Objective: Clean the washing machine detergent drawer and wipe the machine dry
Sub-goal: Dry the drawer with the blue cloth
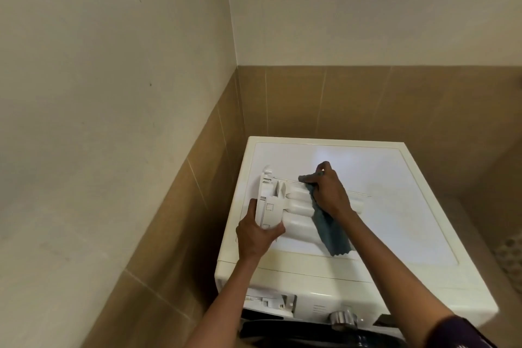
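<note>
Wiping the drawer [293,215] on top of the machine [395,206], mid-frame.
My left hand [255,234] grips the drawer's end, and my right hand [329,192] pinches the cloth [330,232] against it. Next, I reckon: firm strokes along the other chambers, then dry the machine.

A white plastic detergent drawer [293,215] lies pulled out of the white front-loading washing machine [395,206] and laid on the left part of its flat top. The drawer's front panel points left and its rounded compartment shells run to the right. A left hand [254,234] grips the panel end. A grey-blue cloth [330,232] is draped across the middle of the drawer, bunched at its far side under a right hand [330,192], with its loose tail trailing towards the top's front edge. The open drawer slot [268,302] shows at the upper left of the machine's front.
</note>
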A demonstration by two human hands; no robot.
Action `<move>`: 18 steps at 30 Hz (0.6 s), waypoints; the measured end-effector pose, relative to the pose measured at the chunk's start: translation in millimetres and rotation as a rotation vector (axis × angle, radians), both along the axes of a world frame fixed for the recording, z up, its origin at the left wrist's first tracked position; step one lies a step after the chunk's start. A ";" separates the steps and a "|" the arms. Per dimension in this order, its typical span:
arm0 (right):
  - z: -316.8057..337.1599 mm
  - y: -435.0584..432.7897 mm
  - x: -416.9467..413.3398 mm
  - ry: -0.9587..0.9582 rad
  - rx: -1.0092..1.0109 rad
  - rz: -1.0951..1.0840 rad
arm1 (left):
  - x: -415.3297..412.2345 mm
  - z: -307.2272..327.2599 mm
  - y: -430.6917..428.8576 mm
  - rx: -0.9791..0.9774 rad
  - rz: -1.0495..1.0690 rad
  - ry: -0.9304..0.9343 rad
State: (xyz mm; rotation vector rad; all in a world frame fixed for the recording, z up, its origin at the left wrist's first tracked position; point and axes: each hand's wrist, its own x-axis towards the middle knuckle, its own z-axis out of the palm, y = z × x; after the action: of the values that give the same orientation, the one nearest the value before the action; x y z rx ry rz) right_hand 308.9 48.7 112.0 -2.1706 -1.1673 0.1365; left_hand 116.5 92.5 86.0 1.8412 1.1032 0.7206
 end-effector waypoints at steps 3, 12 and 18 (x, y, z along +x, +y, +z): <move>-1.1 -16.8 6.5 -0.090 -0.066 0.131 | -1.5 -0.5 -1.0 0.001 0.004 -0.010; -6.4 -67.0 54.2 0.065 -0.180 -0.129 | -2.2 5.0 -6.8 0.029 0.020 -0.016; -10.3 -104.7 80.4 0.088 -0.354 -0.290 | -11.9 -1.4 -5.3 0.011 0.027 -0.027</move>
State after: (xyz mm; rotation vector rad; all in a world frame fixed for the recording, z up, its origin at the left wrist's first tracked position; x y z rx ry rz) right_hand 389.4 -56.0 101.7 -2.5882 -0.8132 0.3286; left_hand 104.7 87.3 84.6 1.8236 1.1100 0.7667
